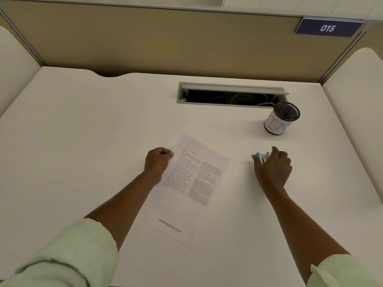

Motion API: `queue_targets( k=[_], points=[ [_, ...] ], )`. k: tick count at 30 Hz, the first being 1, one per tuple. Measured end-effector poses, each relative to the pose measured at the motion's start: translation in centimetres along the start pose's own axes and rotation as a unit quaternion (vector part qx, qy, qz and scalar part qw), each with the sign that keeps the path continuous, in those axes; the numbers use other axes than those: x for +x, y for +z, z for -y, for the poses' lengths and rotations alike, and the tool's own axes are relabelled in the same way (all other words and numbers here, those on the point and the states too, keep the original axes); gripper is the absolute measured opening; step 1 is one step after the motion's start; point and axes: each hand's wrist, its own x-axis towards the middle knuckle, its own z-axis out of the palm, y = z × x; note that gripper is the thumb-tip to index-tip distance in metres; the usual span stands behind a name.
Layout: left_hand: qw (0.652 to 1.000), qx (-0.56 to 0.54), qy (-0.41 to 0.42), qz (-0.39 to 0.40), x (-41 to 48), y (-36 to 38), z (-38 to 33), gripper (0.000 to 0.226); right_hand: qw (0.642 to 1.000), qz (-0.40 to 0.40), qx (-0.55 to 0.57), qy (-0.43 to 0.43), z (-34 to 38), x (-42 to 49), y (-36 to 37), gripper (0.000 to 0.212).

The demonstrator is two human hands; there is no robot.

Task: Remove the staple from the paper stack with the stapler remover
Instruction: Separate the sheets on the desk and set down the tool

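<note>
We are at the pick-up step. Our right hand (273, 166) curls its fingers around the small blue-and-silver staple remover (261, 157), right of the middle of the white desk (83, 121). Our left hand (158, 160), fingers curled into a fist, appears to pinch the left edge of the white printed paper stack (192, 183), which lies slanted near the desk's middle. The staple is too small to see; we judge it sits at the top corner by the left hand. Next we must carry the remover to that corner and work its jaws under the staple. Open desk lies between remover and paper. The black mesh pen cup with its white label (281, 121) and the open grey cable slot (232, 94) stand toward the far edge, well apart.
</note>
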Motion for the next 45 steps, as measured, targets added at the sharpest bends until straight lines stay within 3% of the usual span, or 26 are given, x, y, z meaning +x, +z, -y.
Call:
queue_targets(
  k=[3, 5, 7, 10, 12, 16, 20, 23, 25, 28, 30, 33, 36, 45],
  points=[
    [0.999, -0.044, -0.006, 0.008, 0.1, -0.3, -0.1, 0.009, 0.990, 0.007, 0.124, -0.071, 2.3, -2.2, 0.1, 0.069],
    [0.995, -0.098, -0.021, 0.020, 0.2, -0.5, -0.1, 0.007, 0.962, 0.081, 0.255, -0.045, 4.3, -4.4, 0.6, 0.069],
    [0.987, -0.155, -0.037, 0.032, 0.3, -0.8, -0.3, 0.006, 0.933, 0.173, 0.316, 0.013, 6.0, -6.3, 1.0, 0.065],
    [0.972, -0.225, -0.053, 0.039, 0.3, -1.2, -0.6, 0.009, 0.883, 0.266, 0.380, 0.073, 7.1, -8.0, 2.0, 0.037],
    [0.967, -0.246, -0.054, 0.033, 0.5, -1.6, -0.8, 0.011, 0.870, 0.296, 0.389, 0.072, 7.8, -8.3, 2.6, 0.025],
    [0.986, -0.164, -0.016, -0.038, 0.9, -2.0, -1.0, 0.004, 0.879, 0.303, 0.361, 0.067, 9.6, -8.0, 3.1, 0.027],
    [0.991, 0.055, 0.108, -0.061, 0.7, -2.2, -0.6, 0.046, 0.895, 0.285, 0.338, 0.059, 11.9, -6.9, 3.9, 0.024],
    [0.938, 0.244, 0.246, -0.023, 0.6, -2.4, 1.3, 0.070, 0.906, 0.274, 0.318, 0.048, 13.2, -6.0, 4.7, 0.027],
    [0.882, 0.384, 0.271, 0.009, 0.8, -2.6, 2.8, 0.081, 0.915, 0.262, 0.306, 0.036, 14.1, -5.6, 5.1, 0.032],
    [0.816, 0.507, 0.274, 0.048, 1.3, -2.4, 5.1, 0.093, 0.928, 0.221, 0.300, 0.016, 15.0, -5.4, 5.4, 0.041],
    [0.794, 0.535, 0.285, 0.046, 1.5, -2.3, 6.1, 0.097, 0.944, 0.187, 0.270, -0.032, 15.2, -5.5, 5.5, 0.055],
    [0.791, 0.534, 0.296, 0.025, 1.9, -2.0, 6.2, 0.097, 0.962, 0.160, 0.159, -0.153, 14.9, -6.0, 6.0, 0.068],
    [0.799, 0.518, 0.304, 0.010, 2.4, -1.5, 6.0, 0.094, 0.950, 0.180, 0.040, -0.251, 13.8, -6.4, 7.1, 0.076],
    [0.803, 0.493, 0.335, -0.004, 3.9, -1.2, 5.6, 0.088, 0.937, 0.191, -0.049, -0.287, 12.5, -6.4, 9.5, 0.086]
  ],
)
